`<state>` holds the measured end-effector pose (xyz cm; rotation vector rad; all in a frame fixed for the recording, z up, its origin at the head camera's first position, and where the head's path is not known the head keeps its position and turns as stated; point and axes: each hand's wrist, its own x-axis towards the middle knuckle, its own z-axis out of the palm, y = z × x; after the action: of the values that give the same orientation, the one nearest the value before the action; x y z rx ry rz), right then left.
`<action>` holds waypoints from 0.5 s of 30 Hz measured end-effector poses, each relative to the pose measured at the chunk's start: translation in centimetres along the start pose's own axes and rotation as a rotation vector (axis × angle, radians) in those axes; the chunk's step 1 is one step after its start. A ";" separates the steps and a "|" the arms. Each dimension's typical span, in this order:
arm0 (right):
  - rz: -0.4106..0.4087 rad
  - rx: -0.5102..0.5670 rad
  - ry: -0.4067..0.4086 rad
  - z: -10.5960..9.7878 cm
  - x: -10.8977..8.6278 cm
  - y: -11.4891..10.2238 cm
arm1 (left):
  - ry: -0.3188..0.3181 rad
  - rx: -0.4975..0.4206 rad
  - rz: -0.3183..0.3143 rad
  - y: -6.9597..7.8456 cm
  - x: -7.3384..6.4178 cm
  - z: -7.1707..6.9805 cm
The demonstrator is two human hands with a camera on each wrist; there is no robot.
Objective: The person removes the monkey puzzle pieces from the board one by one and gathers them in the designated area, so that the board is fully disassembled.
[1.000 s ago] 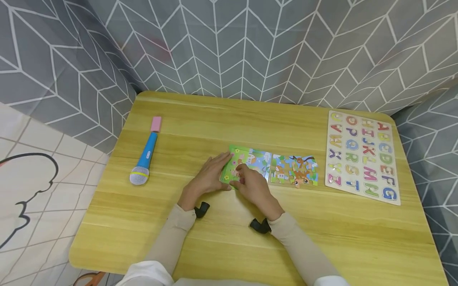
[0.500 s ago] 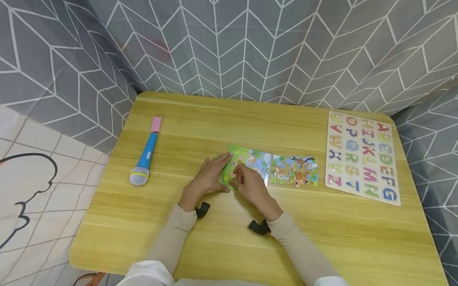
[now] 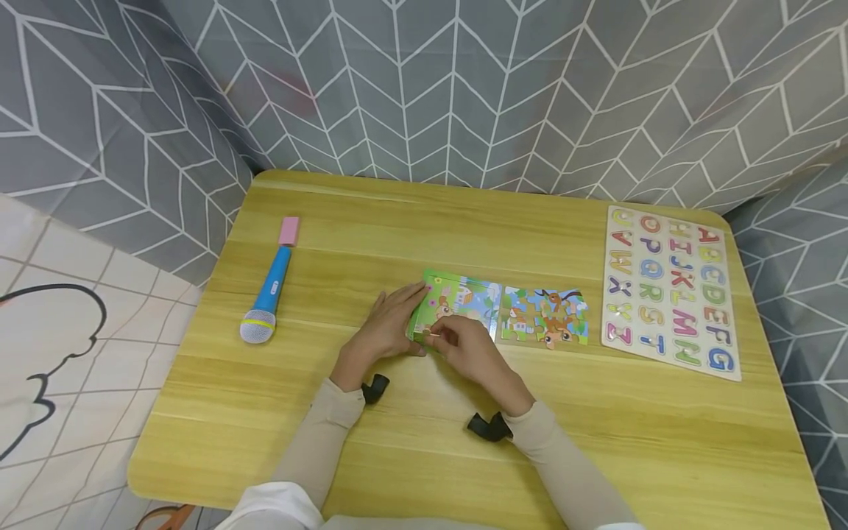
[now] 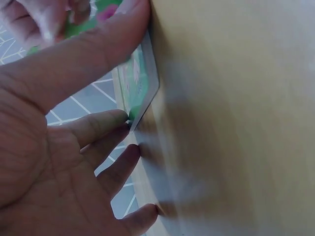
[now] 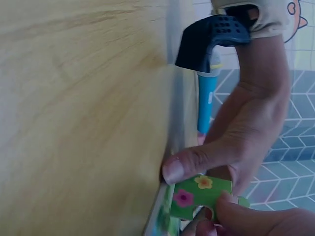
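Note:
A green jigsaw puzzle piece with a yellow and a pink flower (image 5: 219,187) is pinched between the thumb and fingers of my right hand (image 3: 472,350), over the near left corner of a picture puzzle board (image 3: 486,294). Fingers spread fairly straight, my left hand (image 3: 389,324) rests along the board's left side. In the left wrist view, its thumb and a fingertip touch the board's edge (image 4: 150,73) while other fingertips meet the table. Joined to the board's right is a second panel of interlocking pieces with a brown deer (image 3: 546,316). My right hand covers the board's near part.
On the right of the wooden table (image 3: 411,456) lies a white alphabet board (image 3: 672,291) with coloured letters. A blue toy microphone (image 3: 268,294) and a pink block (image 3: 289,230) are at the left. A grey patterned curtain (image 3: 450,88) hangs behind the table.
My right hand has shifted slightly toward the near edge of the board and turned, uncovering more of the picture. The left hand stays in place.

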<state>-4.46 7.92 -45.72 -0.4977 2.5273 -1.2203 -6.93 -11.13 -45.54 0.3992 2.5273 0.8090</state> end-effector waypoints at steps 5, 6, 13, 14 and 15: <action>0.030 0.046 0.029 -1.0 -0.9 0.4 | 0.009 -0.010 -0.003 0.0 0.0 0.1; 0.039 0.053 0.036 -1.2 -1.2 0.6 | 0.010 -0.011 -0.004 0.0 0.0 0.1; 0.174 0.078 0.098 -3.1 -3.6 2.6 | 0.006 -0.015 -0.009 -0.1 0.0 0.2; 0.190 0.081 0.112 -3.3 -3.9 3.0 | 0.006 -0.016 -0.010 -0.1 0.0 0.2; 0.211 0.082 0.126 -3.6 -4.2 3.4 | 0.006 -0.017 -0.013 -0.2 0.0 0.2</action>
<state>-2.69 14.19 -45.85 -0.1346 2.5413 -1.3047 -6.85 -11.18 -45.77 0.3745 2.5243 0.8270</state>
